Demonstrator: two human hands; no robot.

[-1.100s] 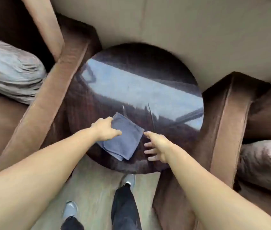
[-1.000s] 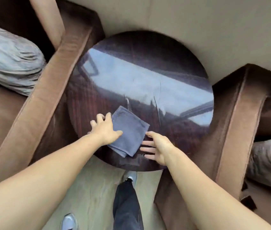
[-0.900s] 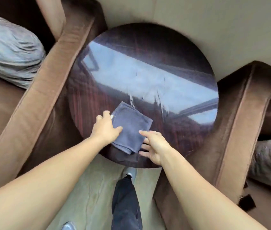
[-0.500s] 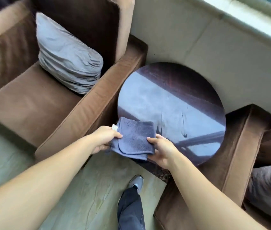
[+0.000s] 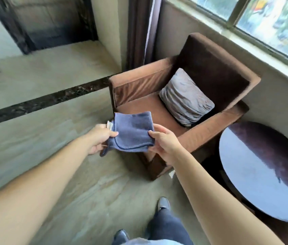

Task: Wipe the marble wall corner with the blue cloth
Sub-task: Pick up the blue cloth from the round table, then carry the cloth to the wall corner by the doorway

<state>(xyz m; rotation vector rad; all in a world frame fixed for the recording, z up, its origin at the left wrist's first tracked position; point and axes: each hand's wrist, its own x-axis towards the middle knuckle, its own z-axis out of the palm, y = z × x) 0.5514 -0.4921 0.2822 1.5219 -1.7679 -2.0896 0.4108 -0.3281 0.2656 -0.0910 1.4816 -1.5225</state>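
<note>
My left hand (image 5: 98, 138) and right hand (image 5: 163, 145) pinch opposite edges of the folded blue cloth (image 5: 133, 131), held in the air between them, in front of the brown armchair (image 5: 208, 96).

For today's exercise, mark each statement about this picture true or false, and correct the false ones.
1. Both hands hold the blue cloth. True: the left hand grips its left edge and the right hand its right edge.
2. The cloth lies flat on the round table. False: it is held in the air, in front of the brown armchair.
3. A grey cushion sits on the armchair's seat. True.
4. The round table stands to the left of the armchair. False: it stands to its right, below the window.
5. The cloth is pressed against a wall. False: it touches no wall.
</note>
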